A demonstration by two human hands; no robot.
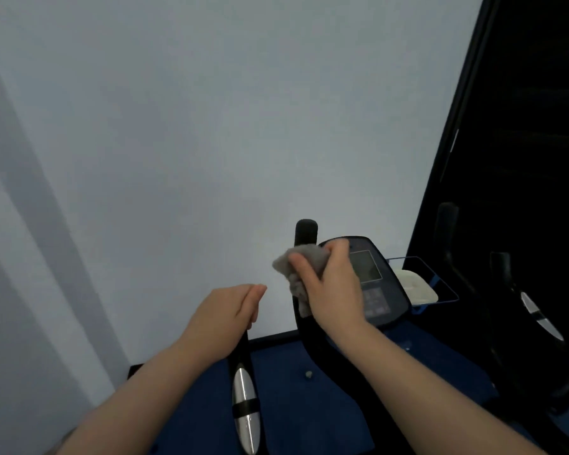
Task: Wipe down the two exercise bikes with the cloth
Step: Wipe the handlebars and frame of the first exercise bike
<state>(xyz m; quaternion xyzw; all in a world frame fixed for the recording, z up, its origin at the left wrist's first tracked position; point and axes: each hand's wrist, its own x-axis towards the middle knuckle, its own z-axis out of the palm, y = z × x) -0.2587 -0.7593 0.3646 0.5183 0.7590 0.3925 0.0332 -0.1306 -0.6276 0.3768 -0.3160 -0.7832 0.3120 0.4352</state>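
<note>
The right hand [332, 290] is grasping the cloth [301, 267], wiping the bike's upright handle [306, 233]; the console [372, 277] just beside this grip is likely needing wiping next.

A dark blue floor [276, 372] carries the exercise bike [312, 353]; 1 small pale scrap [308, 375] lies on it.
</note>
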